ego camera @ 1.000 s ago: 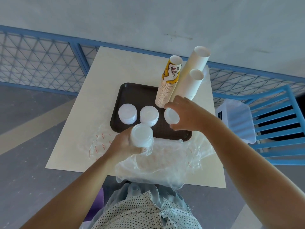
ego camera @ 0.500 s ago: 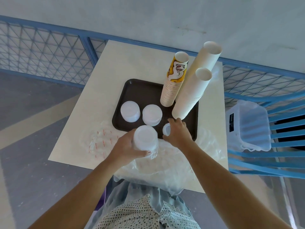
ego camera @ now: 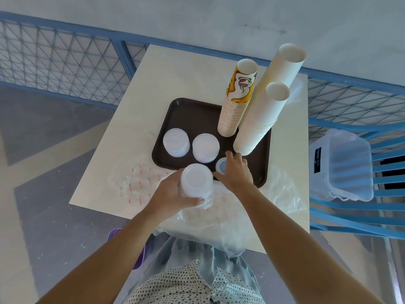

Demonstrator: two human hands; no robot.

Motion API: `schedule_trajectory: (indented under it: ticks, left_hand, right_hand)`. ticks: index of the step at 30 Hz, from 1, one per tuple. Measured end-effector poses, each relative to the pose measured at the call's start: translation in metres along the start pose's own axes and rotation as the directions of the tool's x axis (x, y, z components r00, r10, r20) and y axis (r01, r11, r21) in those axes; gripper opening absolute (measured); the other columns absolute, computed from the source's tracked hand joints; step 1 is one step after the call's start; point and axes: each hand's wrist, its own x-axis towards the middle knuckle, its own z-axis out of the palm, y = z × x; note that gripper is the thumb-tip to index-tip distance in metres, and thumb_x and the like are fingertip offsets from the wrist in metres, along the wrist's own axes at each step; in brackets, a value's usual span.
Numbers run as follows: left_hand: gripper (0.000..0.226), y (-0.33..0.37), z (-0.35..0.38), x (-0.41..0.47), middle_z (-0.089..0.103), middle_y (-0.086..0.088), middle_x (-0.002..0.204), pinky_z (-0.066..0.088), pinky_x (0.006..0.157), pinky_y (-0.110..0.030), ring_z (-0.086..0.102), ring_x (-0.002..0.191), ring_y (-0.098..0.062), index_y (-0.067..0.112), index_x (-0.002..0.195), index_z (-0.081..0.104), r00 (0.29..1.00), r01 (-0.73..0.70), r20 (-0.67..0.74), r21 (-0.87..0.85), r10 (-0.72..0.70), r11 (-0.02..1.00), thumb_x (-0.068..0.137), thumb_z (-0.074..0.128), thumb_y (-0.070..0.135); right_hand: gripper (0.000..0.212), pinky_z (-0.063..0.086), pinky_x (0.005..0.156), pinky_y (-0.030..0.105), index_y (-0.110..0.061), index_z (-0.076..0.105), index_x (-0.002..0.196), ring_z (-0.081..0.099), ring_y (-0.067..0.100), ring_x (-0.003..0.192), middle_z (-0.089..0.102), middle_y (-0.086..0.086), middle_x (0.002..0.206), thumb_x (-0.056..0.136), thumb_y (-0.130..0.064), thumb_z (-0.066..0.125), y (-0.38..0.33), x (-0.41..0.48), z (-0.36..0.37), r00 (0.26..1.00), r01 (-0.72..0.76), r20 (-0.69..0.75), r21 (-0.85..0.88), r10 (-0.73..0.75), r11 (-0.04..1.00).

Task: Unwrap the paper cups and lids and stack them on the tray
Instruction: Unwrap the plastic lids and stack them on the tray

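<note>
Three cup stacks, four lots of lids, one tray.

The one table [ego camera: 175, 73] bears a single dark tray [ego camera: 192, 110] with three cup stacks at its far right: one printed cup stack [ego camera: 237, 102] and two plain ones, the tall white cup stack [ego camera: 285, 69] and the short white cup stack [ego camera: 258, 121]. The lids make four lots. Two stand on the tray, the left lid stack [ego camera: 176, 142] and the middle lid stack [ego camera: 206, 148]. One is the wrapped lid stack [ego camera: 196, 181], gripped by the left hand [ego camera: 171, 194]. One is the small lid pile [ego camera: 221, 165], at the fingers of the right hand [ego camera: 236, 172]. At least two clear wrappers lie on the table, the printed wrapper [ego camera: 133, 181] at left and the large wrapper [ego camera: 219, 220] at the near edge. At right, one clear bin [ego camera: 341, 165] sits on one blue chair [ego camera: 383, 207].
</note>
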Motion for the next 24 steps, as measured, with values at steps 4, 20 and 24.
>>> schedule_trajectory:
  ticks: [4,20,24]
  left_hand:
    - [0.076,0.005,0.0,0.005,0.059,0.033,0.122,0.041,0.091,-0.013,0.05,0.119,0.014,0.053,0.13,0.05,1.0,0.003,-0.024,0.028,-0.002,1.0,0.071,0.095,0.043]
    - [0.077,0.024,-0.006,0.015,0.06,0.0,0.145,0.045,0.115,-0.043,0.054,0.135,-0.018,0.022,0.147,0.052,0.998,0.037,0.055,0.13,-0.045,0.991,0.08,0.091,0.025]
    - [0.078,0.02,-0.007,0.017,0.06,0.001,0.142,0.045,0.1,-0.016,0.057,0.13,-0.018,0.021,0.147,0.052,0.999,0.022,0.035,0.188,-0.029,0.982,0.079,0.089,0.013]
  right_hand:
    - [0.064,0.054,0.1,0.045,-0.015,0.04,0.15,0.052,0.033,0.13,0.051,0.011,0.143,0.098,-0.038,0.067,0.003,-0.018,-0.023,0.995,0.065,-0.078,0.028,-0.063,0.997]
    - [0.085,0.049,0.103,0.047,-0.025,0.034,0.156,0.045,0.027,0.132,0.042,0.001,0.15,0.087,-0.053,0.076,-0.071,-0.075,-0.084,0.852,0.517,0.157,-0.108,-0.499,0.849]
    - [0.081,0.054,0.1,0.043,-0.021,0.041,0.15,0.052,0.024,0.122,0.047,0.001,0.142,0.084,-0.048,0.08,-0.073,-0.073,-0.089,0.845,0.528,0.157,-0.101,-0.511,0.843]
